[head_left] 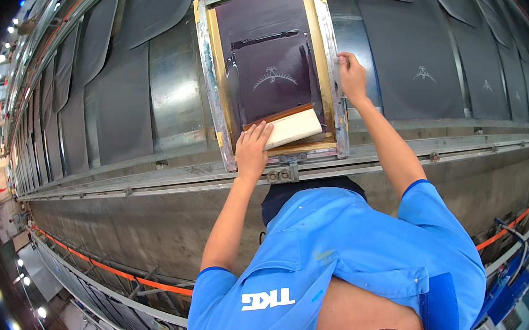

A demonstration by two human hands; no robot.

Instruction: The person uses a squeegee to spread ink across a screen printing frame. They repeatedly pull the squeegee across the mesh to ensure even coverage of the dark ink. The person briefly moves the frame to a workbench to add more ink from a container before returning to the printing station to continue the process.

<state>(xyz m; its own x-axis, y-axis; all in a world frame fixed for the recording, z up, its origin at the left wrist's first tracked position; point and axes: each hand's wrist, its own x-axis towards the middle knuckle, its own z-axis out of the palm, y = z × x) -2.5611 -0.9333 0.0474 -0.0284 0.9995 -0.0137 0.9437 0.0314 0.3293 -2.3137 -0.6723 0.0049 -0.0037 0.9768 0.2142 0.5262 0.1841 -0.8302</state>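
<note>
A screen-printing frame (pixel 329 36) of worn metal lies across the long table in front of me. Its dark mesh (pixel 262 20) carries a pale arched design with a small figure, and wet dark ink rings the printing area. Low inside the frame lies a squeegee (pixel 293 128) with a pale wooden handle and a reddish-brown blade edge, tilted up to the right. My left hand (pixel 252 150) grips its left end, fingers over the wood. At the frame's right side, my right hand (pixel 352 77) is closed on the metal edge, thumb and fingers pinched together.
Dark fabric pieces (pixel 119 103) lie on the table to the left. On the right, another dark piece (pixel 417 52) bears a pale printed design. A metal rail (pixel 201 175) runs along the table's near edge, with a bracket (pixel 283 174) below the frame.
</note>
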